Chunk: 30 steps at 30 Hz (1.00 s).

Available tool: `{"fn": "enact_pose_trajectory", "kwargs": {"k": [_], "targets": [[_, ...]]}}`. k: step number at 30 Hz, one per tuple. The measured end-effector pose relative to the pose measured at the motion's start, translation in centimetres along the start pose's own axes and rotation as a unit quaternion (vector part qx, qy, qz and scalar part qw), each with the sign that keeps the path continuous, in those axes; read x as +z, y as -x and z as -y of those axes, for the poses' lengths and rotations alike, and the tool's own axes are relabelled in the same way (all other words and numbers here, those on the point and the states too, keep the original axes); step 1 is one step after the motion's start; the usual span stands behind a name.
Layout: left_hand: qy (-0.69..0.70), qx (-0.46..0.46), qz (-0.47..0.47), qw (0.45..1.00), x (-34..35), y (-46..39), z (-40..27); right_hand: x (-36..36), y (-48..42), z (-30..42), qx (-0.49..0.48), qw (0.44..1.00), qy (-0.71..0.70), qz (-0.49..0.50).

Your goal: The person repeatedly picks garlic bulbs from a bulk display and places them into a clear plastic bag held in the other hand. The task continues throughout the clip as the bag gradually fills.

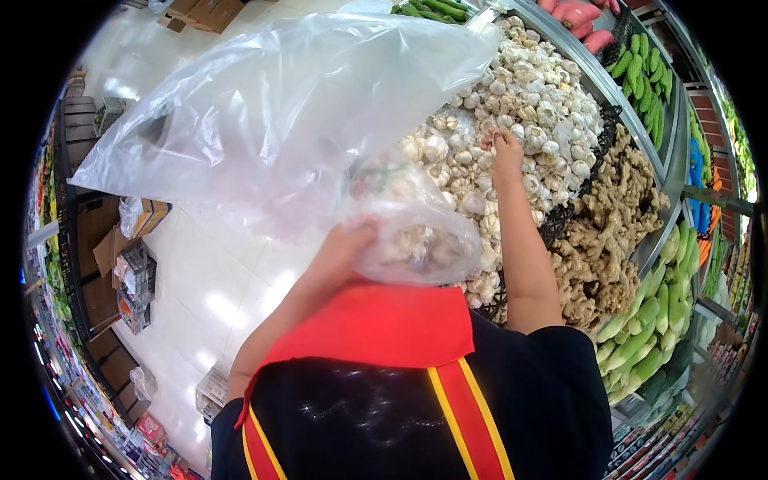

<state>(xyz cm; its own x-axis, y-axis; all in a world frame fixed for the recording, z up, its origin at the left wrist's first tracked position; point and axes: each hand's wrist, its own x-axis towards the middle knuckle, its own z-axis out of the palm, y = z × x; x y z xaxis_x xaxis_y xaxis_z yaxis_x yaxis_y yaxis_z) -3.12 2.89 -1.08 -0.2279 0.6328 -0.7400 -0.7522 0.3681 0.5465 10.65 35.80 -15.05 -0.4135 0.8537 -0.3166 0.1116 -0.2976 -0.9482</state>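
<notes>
A large clear plastic bag (pixel 288 102) spreads across the upper left of the head view, with garlic and some skins showing in its lower right part. My left hand (pixel 358 235) grips the bag's film near that bulging part; the plastic partly veils the fingers. Over a broad heap of garlic bulbs (pixel 540 114) my right arm is stretched out. My right hand (pixel 503 147) is at the heap's middle, fingers bent together among the bulbs; whether something is pinched between them cannot be made out.
Right of the garlic, past black netting (pixel 558 225), lies ginger root (pixel 618 198), then pale green long vegetables (pixel 654 306). Bitter melons (pixel 645 78) and pink-red tubers (pixel 579 18) fill bins behind a metal divider (pixel 600 96). Cartons (pixel 201 12) and crates (pixel 135 282) stand on the floor at left.
</notes>
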Motion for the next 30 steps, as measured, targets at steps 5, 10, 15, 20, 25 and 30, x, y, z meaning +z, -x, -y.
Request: {"fn": "enact_pose_trajectory", "kwargs": {"k": [5, 10, 15, 20, 25, 30], "targets": [[-0.071, 0.041, 0.003, 0.997, 0.1, 0.4, 0.2, -1.6, 3.7, 1.4, -0.239, 0.903, 0.356, -0.017], [-0.063, 0.023, -0.003, 0.998, 0.8, 0.8, 0.0, -3.4, 6.1, 1.8, 0.029, 0.985, -0.166, 0.028], [-0.030, 0.039, 0.011, 0.999, 1.5, 1.6, -0.2, -3.1, 10.0, 5.2, 0.100, 0.940, -0.313, 0.085], [-0.127, 0.174, 0.051, 0.975, -0.1, 0.6, 1.2, 2.2, 18.9, 9.0, 0.060, 0.971, 0.041, 0.228], [0.093, 0.059, 0.051, 0.993, 1.4, 2.0, 0.0, 5.6, 21.7, 6.1, -0.318, 0.838, 0.329, 0.298], [0.034, 0.076, 0.044, 0.996, 1.1, 2.7, -0.1, 3.0, 18.8, 8.8, -0.115, 0.901, 0.302, 0.289]]}}
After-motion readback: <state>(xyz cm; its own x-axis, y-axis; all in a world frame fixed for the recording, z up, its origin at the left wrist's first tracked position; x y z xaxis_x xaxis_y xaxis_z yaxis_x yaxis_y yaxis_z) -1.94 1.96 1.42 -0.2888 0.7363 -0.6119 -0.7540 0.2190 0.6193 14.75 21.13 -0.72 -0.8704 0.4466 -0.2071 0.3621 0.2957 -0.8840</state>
